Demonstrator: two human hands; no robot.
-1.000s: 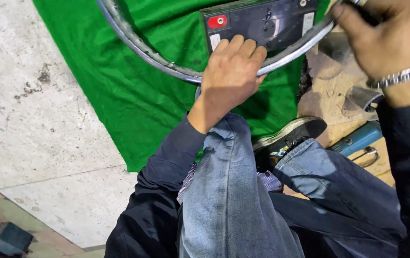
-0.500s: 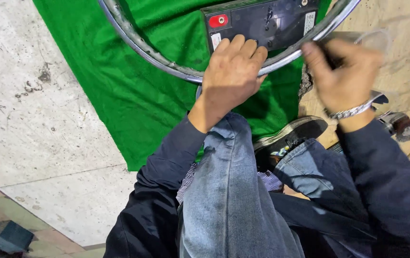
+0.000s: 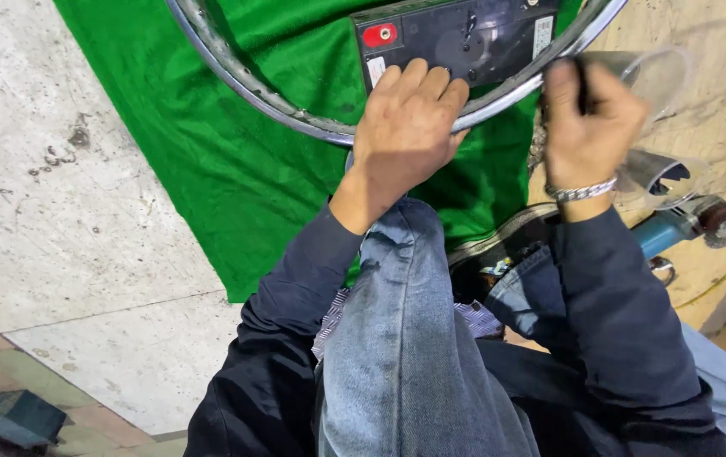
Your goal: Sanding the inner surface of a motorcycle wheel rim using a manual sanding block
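The left hand (image 3: 409, 127) lies flat, palm down, fingers spread a little over the metal wheel rim (image 3: 236, 76) and reaching onto the near edge of the black battery (image 3: 456, 38) that sits inside the rim's curve. The right hand (image 3: 587, 118) is closed around something dark at the rim's right side; motion blur hides it, so it may be a small tool or rag, and I cannot tell which. A chain bracelet (image 3: 581, 192) circles that wrist.

The rim rests on a green cloth (image 3: 236, 186) spread over the pale stone floor (image 3: 58, 211). To the right, near the right hand, lie a clear plastic cup (image 3: 659, 76) and a blue angle grinder (image 3: 684, 224). A bent knee in jeans (image 3: 405, 338) fills the near centre.
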